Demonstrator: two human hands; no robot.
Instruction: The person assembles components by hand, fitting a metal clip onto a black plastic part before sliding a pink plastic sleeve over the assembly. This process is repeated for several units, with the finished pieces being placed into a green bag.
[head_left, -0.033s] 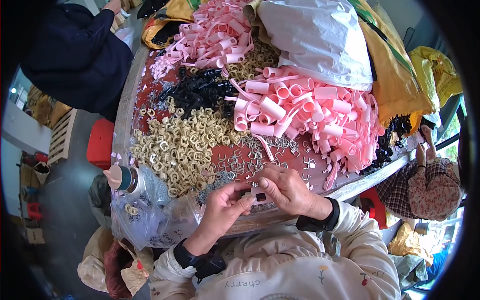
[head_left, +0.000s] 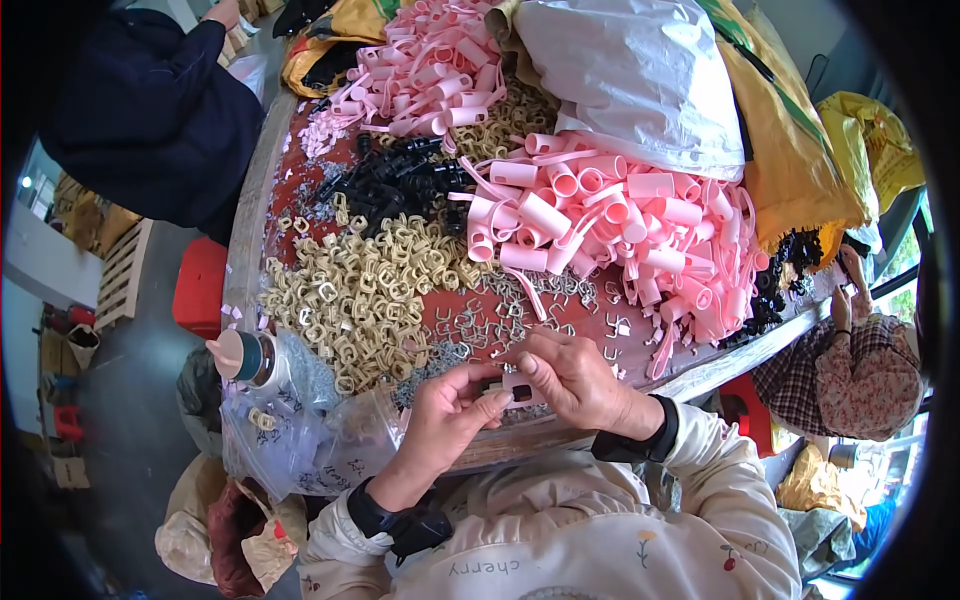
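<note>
My left hand (head_left: 448,412) and my right hand (head_left: 578,385) meet over the near edge of the table. Between them is a small pale pink plastic piece (head_left: 518,397) with a dark, squarish opening. The thumb and fingers of my left hand pinch its left end. My right thumb and curled fingers close on its other end, hiding much of it. A small bit of metal shows at its top, too small to make out. Just beyond my hands, bent metal clips (head_left: 490,315) lie scattered on the red tabletop (head_left: 440,302).
Cream plastic buckles (head_left: 365,295) are heaped left, black plastic parts (head_left: 400,180) behind them. Pink tube-shaped pieces with straps (head_left: 625,215) pile up at right, under a white sack (head_left: 630,80). A lidded bottle (head_left: 240,355) and plastic bags (head_left: 290,430) sit near left. Other people are on both sides.
</note>
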